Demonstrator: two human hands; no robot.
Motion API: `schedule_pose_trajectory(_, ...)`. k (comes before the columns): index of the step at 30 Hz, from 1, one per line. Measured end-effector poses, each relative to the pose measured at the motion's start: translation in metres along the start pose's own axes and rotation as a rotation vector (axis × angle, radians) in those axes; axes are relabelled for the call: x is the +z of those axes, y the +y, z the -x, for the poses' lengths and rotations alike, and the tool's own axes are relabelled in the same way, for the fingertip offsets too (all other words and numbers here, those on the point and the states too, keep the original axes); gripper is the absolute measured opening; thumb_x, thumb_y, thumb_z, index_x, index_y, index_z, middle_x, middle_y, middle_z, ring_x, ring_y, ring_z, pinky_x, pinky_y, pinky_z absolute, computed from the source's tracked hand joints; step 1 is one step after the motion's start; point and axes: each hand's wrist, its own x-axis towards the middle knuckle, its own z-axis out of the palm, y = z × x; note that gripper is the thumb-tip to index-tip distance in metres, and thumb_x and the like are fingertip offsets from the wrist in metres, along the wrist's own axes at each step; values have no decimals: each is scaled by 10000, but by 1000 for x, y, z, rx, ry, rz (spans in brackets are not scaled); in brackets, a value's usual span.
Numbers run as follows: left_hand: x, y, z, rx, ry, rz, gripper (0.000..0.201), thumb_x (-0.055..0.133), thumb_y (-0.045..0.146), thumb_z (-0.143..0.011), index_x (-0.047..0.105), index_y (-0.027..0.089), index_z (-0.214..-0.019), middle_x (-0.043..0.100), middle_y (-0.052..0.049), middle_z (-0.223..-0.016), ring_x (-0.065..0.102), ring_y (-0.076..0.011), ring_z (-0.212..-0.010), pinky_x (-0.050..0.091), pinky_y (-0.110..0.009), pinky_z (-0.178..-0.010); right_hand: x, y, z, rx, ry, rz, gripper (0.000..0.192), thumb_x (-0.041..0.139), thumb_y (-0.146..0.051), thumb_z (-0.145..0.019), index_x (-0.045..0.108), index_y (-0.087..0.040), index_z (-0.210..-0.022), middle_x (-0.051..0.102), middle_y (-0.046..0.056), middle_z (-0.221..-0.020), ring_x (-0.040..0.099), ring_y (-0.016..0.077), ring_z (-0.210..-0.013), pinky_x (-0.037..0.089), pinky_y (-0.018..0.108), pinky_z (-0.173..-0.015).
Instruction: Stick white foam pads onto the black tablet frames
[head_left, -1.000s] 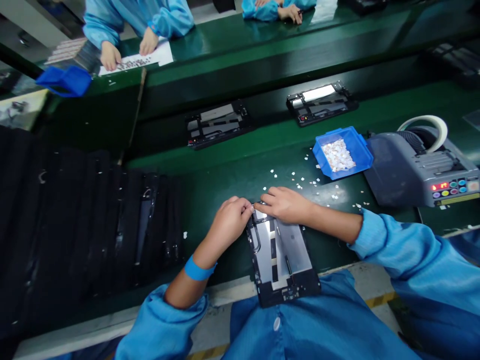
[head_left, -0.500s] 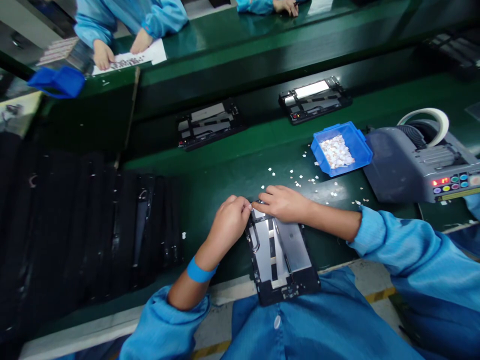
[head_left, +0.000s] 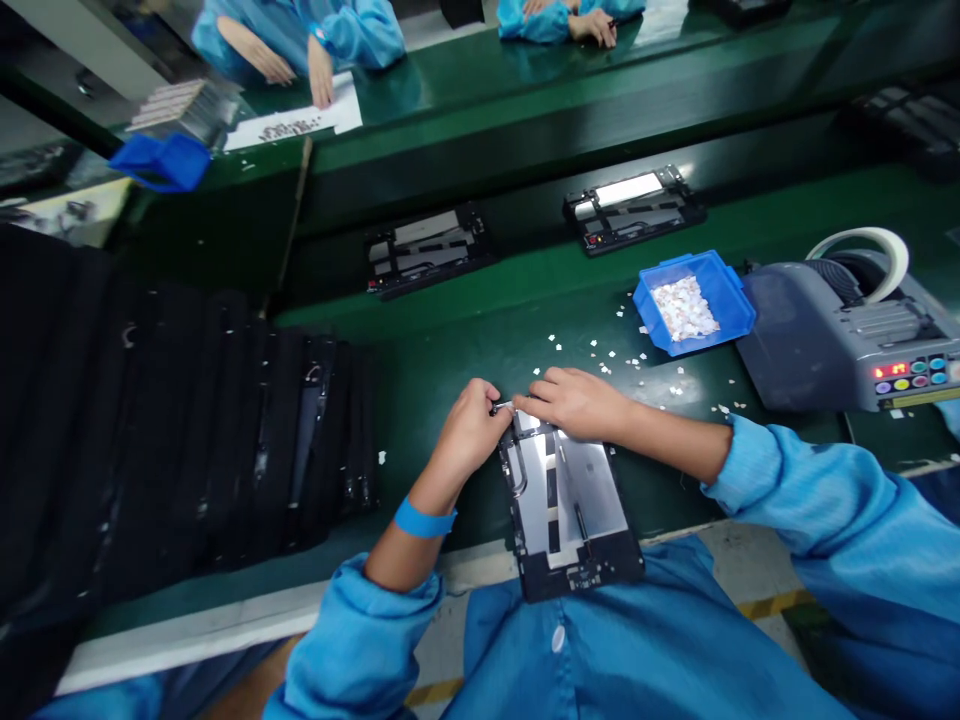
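Observation:
An opened tablet (head_left: 598,490) with its batteries and black flex cables showing lies in front of my body. Its lower end overhangs the bench's front edge. My left hand (head_left: 471,428) is pinched at the top left corner of the tablet; whatever is between thumb and finger is too small to make out. Across the tablet's top edge lies my right hand (head_left: 576,403), its fingers bent together and the tips meeting the left fingertips at that corner. The right thumb is mostly hidden. A blue band (head_left: 424,520) circles my left wrist.
A blue bin (head_left: 724,300) of small white pieces stands beside a grey tape dispenser (head_left: 802,335). Similar white scraps (head_left: 611,360) are scattered nearby. Two opened tablets (head_left: 431,250) lie farther back. Many black tablets (head_left: 225,440) stand in a row at left. Co-workers' hands (head_left: 319,75) are opposite.
The camera view has shifted slightly, moving the scene to the right. My hands stay at the tablet's top left corner, left fingers slightly re-angled. A co-worker's hands opposite have moved.

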Motion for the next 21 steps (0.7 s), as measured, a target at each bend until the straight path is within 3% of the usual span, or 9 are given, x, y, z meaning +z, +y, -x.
schedule_pose_trajectory(3,2,-2,2,18,10,27,170,636,202,-833,516,216,-953,558,1,-881,559,-183,-805,443,-306,-732,-6,-1,-3,-1,-55,-17,427,457,-154,-1047,540,-244,-1457,642,100,-1055,510,253,-944,408,349,-728)
schedule_pose_trajectory(7,5,-4,2,42,14,44,211,659,206,-824,525,213,-986,551,-5,-896,565,-195,-839,453,-315,-748,-14,-6,-12,-11,-140,2,385,462,-164,-1045,575,-222,-1408,642,116,-1069,535,263,-962,404,342,-715)
schedule_pose_trajectory(12,2,-5,6,96,34,56,200,653,200,-834,558,197,-1010,590,-45,-980,590,-226,-957,486,-359,-859,-26,-5,-17,11,-169,-6,417,490,-144,-1021,568,-232,-1421,667,122,-1092,575,259,-972,422,348,-765)
schedule_pose_trajectory(14,1,-9,27,83,111,78,247,639,252,-868,580,178,-1096,601,-73,-1049,597,-235,-991,495,-385,-910,-32,-6,-1,126,-110,-64,429,487,-145,-1015,565,-228,-1428,672,128,-1145,590,267,-1013,444,373,-824)
schedule_pose_trajectory(16,3,-15,61,37,160,108,360,606,323,-908,578,163,-1229,602,-91,-1098,612,-232,-961,512,-397,-912,-35,-15,31,370,-31,-163,401,462,-195,-1030,579,-203,-1413,676,141,-1168,610,277,-1037,462,401,-880)
schedule_pose_trajectory(18,9,-20,103,17,88,129,455,590,366,-921,565,170,-1331,614,-93,-1099,629,-232,-921,533,-398,-886,-33,-34,72,633,-14,-291,381,459,-281,-1034,613,-169,-1363,684,154,-1124,641,287,-1008,483,415,-890)
schedule_pose_trajectory(21,23,-22,147,111,-62,140,546,617,350,-907,539,221,-1431,635,-97,-1148,632,-273,-1074,527,-419,-967,-23,-68,115,740,-91,-499,480,537,-349,-974,571,-141,-1405,670,176,-1153,661,307,-996,507,433,-888)
